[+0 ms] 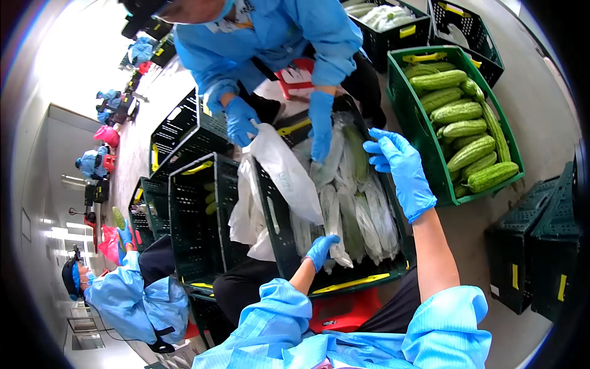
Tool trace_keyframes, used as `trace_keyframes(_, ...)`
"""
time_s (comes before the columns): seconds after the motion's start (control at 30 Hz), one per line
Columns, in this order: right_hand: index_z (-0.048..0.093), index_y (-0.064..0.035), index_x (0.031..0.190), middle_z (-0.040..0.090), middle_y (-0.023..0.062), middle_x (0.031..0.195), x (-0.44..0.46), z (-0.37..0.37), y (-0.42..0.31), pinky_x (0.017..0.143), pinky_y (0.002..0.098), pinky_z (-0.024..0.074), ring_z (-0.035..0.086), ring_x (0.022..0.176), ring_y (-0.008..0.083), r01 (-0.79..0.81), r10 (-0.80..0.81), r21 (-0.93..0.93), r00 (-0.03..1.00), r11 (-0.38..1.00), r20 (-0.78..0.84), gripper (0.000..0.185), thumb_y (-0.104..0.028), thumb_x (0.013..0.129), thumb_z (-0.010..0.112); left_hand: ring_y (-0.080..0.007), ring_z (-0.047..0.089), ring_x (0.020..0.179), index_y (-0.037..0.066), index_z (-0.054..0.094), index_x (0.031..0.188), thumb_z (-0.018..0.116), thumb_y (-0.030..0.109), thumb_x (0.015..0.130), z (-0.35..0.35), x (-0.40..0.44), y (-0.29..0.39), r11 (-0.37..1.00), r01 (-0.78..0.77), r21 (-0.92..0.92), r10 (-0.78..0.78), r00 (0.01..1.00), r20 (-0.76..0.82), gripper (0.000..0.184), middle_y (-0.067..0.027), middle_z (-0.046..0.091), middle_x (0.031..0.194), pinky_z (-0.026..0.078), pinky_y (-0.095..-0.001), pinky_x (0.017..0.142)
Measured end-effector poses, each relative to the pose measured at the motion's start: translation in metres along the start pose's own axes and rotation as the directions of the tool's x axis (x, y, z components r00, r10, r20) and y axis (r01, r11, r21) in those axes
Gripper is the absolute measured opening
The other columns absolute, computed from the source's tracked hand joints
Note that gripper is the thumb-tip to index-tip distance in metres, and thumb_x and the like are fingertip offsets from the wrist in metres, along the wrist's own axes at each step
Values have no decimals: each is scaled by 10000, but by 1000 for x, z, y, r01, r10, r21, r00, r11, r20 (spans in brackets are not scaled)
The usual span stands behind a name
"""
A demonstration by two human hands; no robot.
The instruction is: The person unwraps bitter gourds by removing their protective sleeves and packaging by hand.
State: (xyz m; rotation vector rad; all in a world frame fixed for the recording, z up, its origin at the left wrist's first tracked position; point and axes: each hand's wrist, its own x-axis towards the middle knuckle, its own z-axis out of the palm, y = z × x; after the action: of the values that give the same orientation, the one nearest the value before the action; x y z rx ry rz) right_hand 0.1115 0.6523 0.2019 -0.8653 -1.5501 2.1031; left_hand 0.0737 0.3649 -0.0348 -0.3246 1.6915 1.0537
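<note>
My left hand [321,251], in a blue glove, is closed at the near end of a cucumber wrapped in a clear plastic bag [332,212]. That bagged cucumber lies with several others in a dark green crate [362,280] in front of me. My right hand [399,172] is raised over the crate's right side, its fingers loosely bent and apart, with nothing visible in them. Opposite me, a co-worker's gloved hand [241,121] holds a stack of white plastic bags [286,166]. The co-worker's other hand [320,126] reaches into the same crate.
To the right stands a green crate [458,200] of unwrapped cucumbers [470,150]. Dark crates [516,246] sit at the far right. On the left, more crates [193,234] hold a few cucumbers, and another person [138,295] sits there holding a cucumber [118,218]. White bags [246,212] drape over a crate edge.
</note>
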Motion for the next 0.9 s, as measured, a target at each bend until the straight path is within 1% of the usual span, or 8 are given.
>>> trace_keyframes(0.1, 629, -69, 1194, 705, 39, 961, -3, -1, 0, 646, 212, 460, 591, 721, 70, -3, 3, 37, 1000, 999, -5, 280, -238, 1000, 519, -353, 642, 879, -12, 526, 1096, 595, 271, 852, -1, -41, 26, 902, 220, -371, -77, 929, 363, 380, -184, 618, 962, 533, -468, 819)
trace_keyframes(0.27, 634, -82, 1194, 709, 36, 967, -10, 2, -1, 662, 220, 466, 595, 737, 75, 2, -3, 11, 999, 1000, 35, 282, -250, 1001, 514, -393, 641, 967, -65, 443, 1236, 582, 236, 880, -27, -100, 40, 888, 325, -326, -93, 820, 565, 487, -260, 614, 1061, 512, -518, 916)
trace_keyframes(0.4, 635, -89, 1188, 710, 36, 971, -11, 6, 3, 661, 227, 462, 590, 738, 71, 18, -17, -18, 999, 1000, 51, 281, -259, 999, 515, -324, 660, 957, -57, 487, 1223, 590, 236, 886, -58, -148, 47, 918, 298, -261, -97, 808, 581, 458, -199, 649, 1048, 511, -448, 919)
trace_keyframes(0.5, 625, -59, 1194, 704, 59, 1011, -11, 10, 7, 729, 268, 495, 620, 808, 117, 1, 5, -80, 997, 997, 72, 299, -259, 997, 519, -257, 648, 973, -40, 504, 1268, 641, 262, 849, -74, -184, 59, 988, 132, -83, -71, 853, 518, 534, -138, 645, 1095, 497, -374, 924)
trace_keyframes(0.7, 596, -4, 1213, 673, 109, 1101, 11, 7, 39, 905, 305, 479, 633, 999, 200, 196, -277, -399, 948, 896, -157, 389, -308, 973, 574, -173, 536, 1112, -18, 439, 1363, 795, 371, 706, -68, -199, 106, 933, -345, 104, 212, 759, 616, 842, -85, 577, 1219, 399, -316, 1007)
trace_keyframes(0.77, 546, -77, 1304, 637, 74, 1199, -1, 8, 13, 919, 328, 476, 612, 1058, 191, -157, 155, -8, 981, 988, -114, 504, -465, 984, 502, -167, 517, 1123, -12, 427, 1372, 816, 353, 680, -57, -177, 112, 900, -430, 68, 289, 707, 645, 874, -77, 566, 1234, 384, -321, 1015)
trace_keyframes(0.87, 514, -98, 1325, 625, 127, 1186, 20, 3, 50, 922, 427, 501, 607, 1048, 258, -191, 129, 589, 981, 785, 147, 658, -624, 934, 457, -142, 522, 1051, -24, 464, 1279, 735, 257, 708, -23, -168, 126, 861, -489, 137, 296, 704, 646, 692, -79, 578, 1143, 422, -300, 955)
trace_keyframes(0.9, 497, -95, 1343, 619, 148, 1192, 14, 6, 45, 926, 424, 499, 606, 1053, 263, -205, 141, 564, 978, 800, 156, 680, -634, 933, 444, -142, 521, 1053, -24, 463, 1281, 730, 249, 710, -16, -161, 119, 868, -482, 117, 298, 695, 654, 686, -80, 577, 1145, 419, -299, 959)
